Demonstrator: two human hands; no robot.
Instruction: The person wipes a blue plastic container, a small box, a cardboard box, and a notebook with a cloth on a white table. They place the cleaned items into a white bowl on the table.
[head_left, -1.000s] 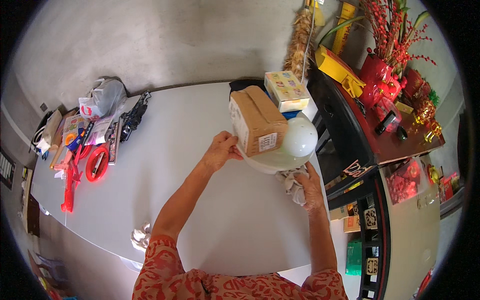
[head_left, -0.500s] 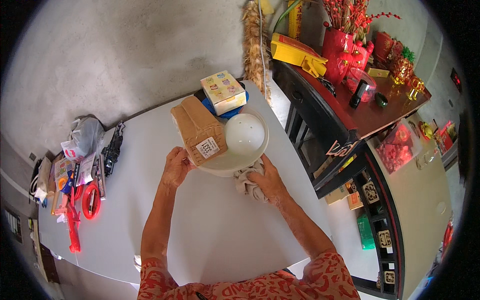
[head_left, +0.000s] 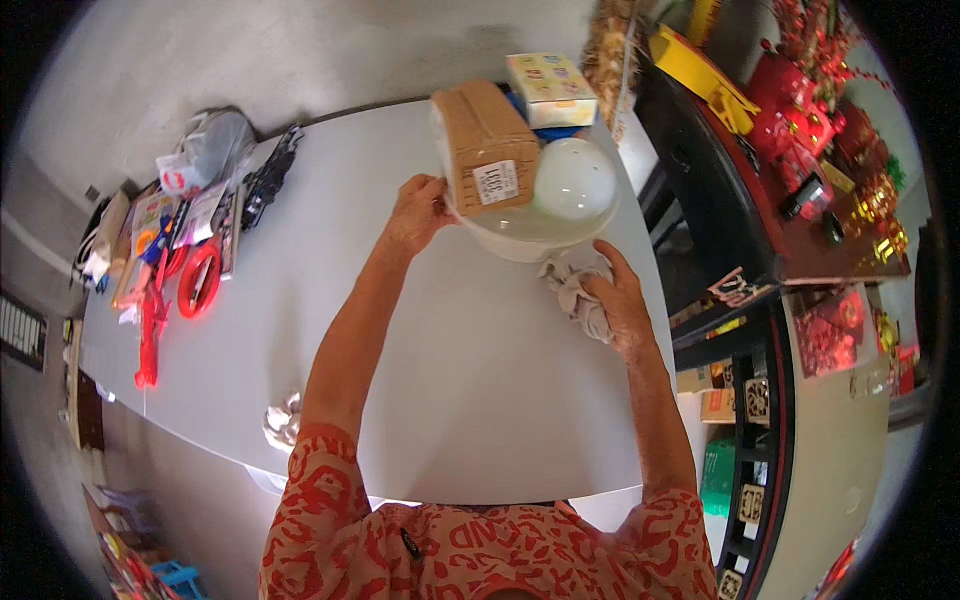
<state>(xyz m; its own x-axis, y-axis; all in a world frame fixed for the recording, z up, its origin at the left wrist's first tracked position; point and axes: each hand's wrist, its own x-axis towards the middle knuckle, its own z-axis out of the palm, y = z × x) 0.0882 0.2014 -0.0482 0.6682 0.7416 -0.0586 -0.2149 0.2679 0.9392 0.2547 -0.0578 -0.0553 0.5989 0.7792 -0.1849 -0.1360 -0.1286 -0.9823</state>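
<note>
A white dome-shaped lamp shade [head_left: 560,200] sits near the far right edge of the pale grey surface [head_left: 470,380], its rounded top facing up. The left hand [head_left: 415,210] reaches to the shade's left rim, fingers curled against the edge and closed on it. The right hand [head_left: 615,300] lies just beside the shade's near rim, fingers bunched around a crumpled beige cloth [head_left: 575,290] that touches the shade's lower edge. The two hands are apart, one on each side of the shade. A brown cardboard box [head_left: 485,145] with a white label leans against the shade's far left side, and a small colourful box [head_left: 552,88] rests just behind it. Far to the left along the surface lies a heap of packaged goods, among them a red ring-shaped item [head_left: 198,278] and a grey plastic bag [head_left: 215,145]. A crumpled white wad [head_left: 282,420] sits near the left elbow. To the right stands a dark cabinet [head_left: 740,200] with red decorations [head_left: 800,90] on top.
</note>
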